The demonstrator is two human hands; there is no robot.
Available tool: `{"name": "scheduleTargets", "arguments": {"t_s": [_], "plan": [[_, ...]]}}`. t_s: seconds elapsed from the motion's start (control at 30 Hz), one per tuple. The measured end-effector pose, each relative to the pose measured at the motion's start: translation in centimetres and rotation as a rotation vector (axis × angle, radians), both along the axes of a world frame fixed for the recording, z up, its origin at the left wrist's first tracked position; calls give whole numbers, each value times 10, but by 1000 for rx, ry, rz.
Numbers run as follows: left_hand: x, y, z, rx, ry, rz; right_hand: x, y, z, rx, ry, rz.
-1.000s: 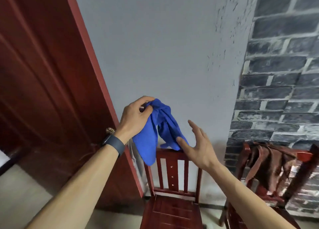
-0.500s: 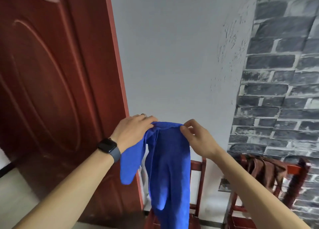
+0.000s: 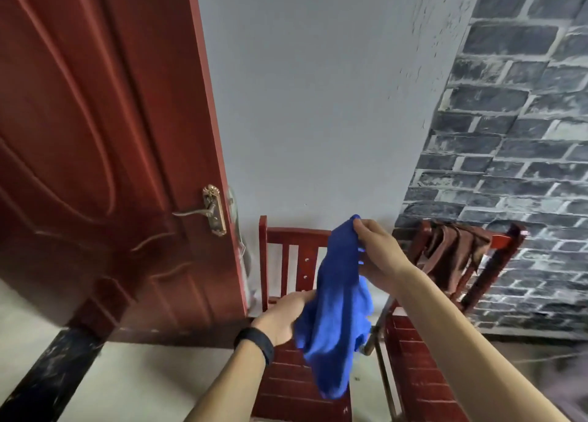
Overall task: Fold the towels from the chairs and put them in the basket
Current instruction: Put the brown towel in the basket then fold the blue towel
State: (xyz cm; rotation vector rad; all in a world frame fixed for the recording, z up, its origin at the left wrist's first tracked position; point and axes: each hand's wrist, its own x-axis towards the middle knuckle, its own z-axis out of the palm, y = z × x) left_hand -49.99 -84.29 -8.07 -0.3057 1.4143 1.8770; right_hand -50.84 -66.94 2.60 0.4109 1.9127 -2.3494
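Blue towel [image 3: 337,303], between right hand [image 3: 378,256], left hand [image 3: 283,316]

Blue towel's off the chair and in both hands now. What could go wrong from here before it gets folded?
1. The blue towel hangs bunched, the right hand pinching only its top corner and the left hand gripping mid-cloth; the fold may come out uneven.
2. Its low end dangles near the chair seat and could drag.
3. No basket shows in view, and the brown towel is still draped on the other chair.
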Motion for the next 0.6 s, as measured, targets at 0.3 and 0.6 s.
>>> {"name": "scheduleTargets", "arguments": {"t_s": [0.3,0.6], "plan": [[-4,-18,-21,-416,-111,-248,39,51,-47,-345,-64,-166],[11,43,-40,-143,89,-261,57,79,-43,-359,-30,-227]]}}
